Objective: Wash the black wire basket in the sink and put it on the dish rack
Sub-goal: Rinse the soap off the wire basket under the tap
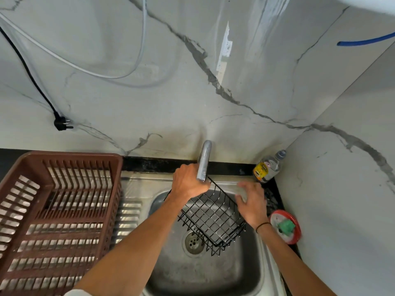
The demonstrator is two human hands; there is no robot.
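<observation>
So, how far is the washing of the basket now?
Done: the black wire basket is already over the sink. In hand: the left hand grips its rim near the faucet, while the right hand is at its side. No water stream is visible. Left: moving it to the brown dish rack.

Black wire basket point(210, 218) tilted over steel sink point(205, 274), under tap; brown dish rack point(57, 210) left, empty.

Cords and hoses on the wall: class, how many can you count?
3: a black cord with plug hanging at left, a white cord looping across the middle, a blue hose top right. Others may lie out of view.
</observation>
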